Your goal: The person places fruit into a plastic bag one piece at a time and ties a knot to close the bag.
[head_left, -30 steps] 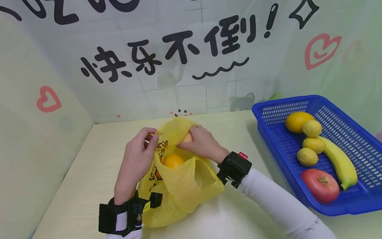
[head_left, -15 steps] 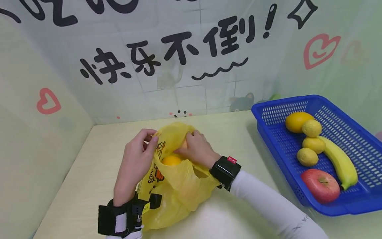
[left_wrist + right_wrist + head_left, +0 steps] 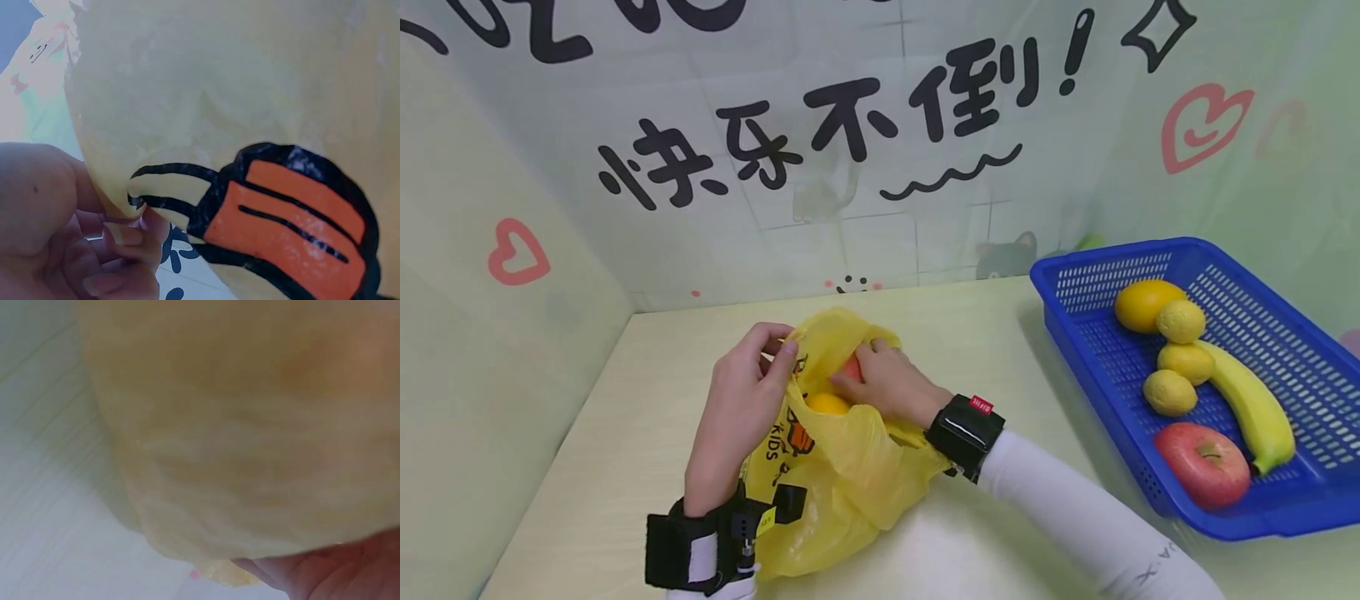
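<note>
A yellow plastic bag (image 3: pixel 850 467) with printed cartoon figures stands on the table, its mouth spread. My left hand (image 3: pixel 748 387) pinches the left edge of that mouth between thumb and fingers, as the left wrist view also shows. Inside the opening, my right hand (image 3: pixel 891 379) grips a reddish round fruit (image 3: pixel 852 368), mostly hidden by the fingers and the bag. Just below these fingers an orange-yellow round fruit (image 3: pixel 827 404) shows in the bag. The bag's side fills most of the right wrist view, with part of the right hand at the bottom.
A blue plastic basket (image 3: pixel 1101 446) stands at the right. It holds a red apple (image 3: pixel 1202 465), a banana (image 3: pixel 1247 408), an orange-yellow fruit (image 3: pixel 1148 305) and several small yellow fruits (image 3: pixel 1186 363). A printed sheet (image 3: pixel 775 242) hangs behind the table (image 3: pixel 647 417).
My right hand has moved down and left, deeper into the bag's mouth, with the reddish fruit in it. The bag's far rim has sunk slightly. The left hand keeps its place.
</note>
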The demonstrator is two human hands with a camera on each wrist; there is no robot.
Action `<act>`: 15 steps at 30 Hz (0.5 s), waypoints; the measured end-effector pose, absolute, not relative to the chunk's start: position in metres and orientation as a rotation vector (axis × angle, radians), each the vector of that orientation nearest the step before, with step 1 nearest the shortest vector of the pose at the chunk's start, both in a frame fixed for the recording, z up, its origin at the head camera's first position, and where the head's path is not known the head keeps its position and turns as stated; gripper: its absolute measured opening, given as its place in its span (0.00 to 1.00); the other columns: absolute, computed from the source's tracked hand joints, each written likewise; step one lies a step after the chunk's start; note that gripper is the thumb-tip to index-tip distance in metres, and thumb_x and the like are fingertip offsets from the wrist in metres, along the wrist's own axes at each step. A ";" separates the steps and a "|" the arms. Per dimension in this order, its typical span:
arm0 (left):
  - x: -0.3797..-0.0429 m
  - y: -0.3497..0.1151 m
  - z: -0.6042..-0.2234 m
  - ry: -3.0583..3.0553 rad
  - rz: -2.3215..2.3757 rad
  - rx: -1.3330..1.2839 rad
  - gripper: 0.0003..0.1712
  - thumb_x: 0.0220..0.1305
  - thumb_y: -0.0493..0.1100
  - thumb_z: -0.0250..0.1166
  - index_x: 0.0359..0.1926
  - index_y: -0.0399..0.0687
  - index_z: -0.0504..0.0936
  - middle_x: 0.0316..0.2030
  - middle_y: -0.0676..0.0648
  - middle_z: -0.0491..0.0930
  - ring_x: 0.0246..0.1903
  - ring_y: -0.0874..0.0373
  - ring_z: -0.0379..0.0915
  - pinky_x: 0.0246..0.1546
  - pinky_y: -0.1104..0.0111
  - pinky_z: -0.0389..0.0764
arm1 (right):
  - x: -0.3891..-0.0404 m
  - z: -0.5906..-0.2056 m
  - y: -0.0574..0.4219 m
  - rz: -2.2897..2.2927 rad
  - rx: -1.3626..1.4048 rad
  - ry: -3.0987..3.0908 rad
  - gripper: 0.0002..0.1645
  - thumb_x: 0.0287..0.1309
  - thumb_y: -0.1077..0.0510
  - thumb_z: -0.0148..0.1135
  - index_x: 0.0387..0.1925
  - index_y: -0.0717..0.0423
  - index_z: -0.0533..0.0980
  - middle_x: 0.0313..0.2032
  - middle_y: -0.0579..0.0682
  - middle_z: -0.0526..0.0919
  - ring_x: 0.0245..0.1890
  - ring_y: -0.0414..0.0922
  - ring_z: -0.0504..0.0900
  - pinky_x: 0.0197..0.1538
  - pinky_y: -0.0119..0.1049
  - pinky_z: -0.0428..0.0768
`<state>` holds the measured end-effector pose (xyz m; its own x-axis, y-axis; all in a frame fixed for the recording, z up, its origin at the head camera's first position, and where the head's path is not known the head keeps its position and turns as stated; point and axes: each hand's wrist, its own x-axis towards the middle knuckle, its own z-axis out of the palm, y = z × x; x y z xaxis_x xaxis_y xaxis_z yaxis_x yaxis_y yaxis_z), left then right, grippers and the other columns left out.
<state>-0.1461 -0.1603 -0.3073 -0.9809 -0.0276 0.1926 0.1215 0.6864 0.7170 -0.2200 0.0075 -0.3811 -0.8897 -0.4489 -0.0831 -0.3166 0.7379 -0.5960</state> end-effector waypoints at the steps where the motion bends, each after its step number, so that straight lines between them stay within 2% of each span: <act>1: -0.146 -0.160 -0.307 -2.711 -1.173 -0.072 0.15 0.74 0.43 0.55 0.56 0.43 0.77 0.42 0.41 0.80 0.31 0.52 0.71 0.32 0.73 0.74 | -0.219 -0.381 0.007 -0.868 -0.624 2.714 0.35 0.68 0.36 0.53 0.65 0.55 0.66 0.55 0.57 0.74 0.50 0.51 0.76 0.59 0.43 0.77; 9: -0.145 -0.161 -0.308 -2.712 -1.172 -0.065 0.15 0.74 0.44 0.55 0.56 0.43 0.77 0.42 0.41 0.79 0.32 0.52 0.71 0.32 0.73 0.73 | -0.217 -0.378 0.012 -0.873 -0.702 2.699 0.32 0.70 0.39 0.52 0.65 0.53 0.67 0.55 0.56 0.77 0.50 0.50 0.78 0.60 0.44 0.77; 15: -0.146 -0.163 -0.308 -2.699 -1.157 -0.074 0.15 0.74 0.44 0.55 0.55 0.43 0.77 0.41 0.42 0.79 0.31 0.53 0.70 0.32 0.72 0.74 | -0.217 -0.365 0.026 -0.715 -0.768 2.736 0.26 0.72 0.43 0.50 0.59 0.58 0.71 0.48 0.56 0.81 0.45 0.50 0.80 0.54 0.44 0.79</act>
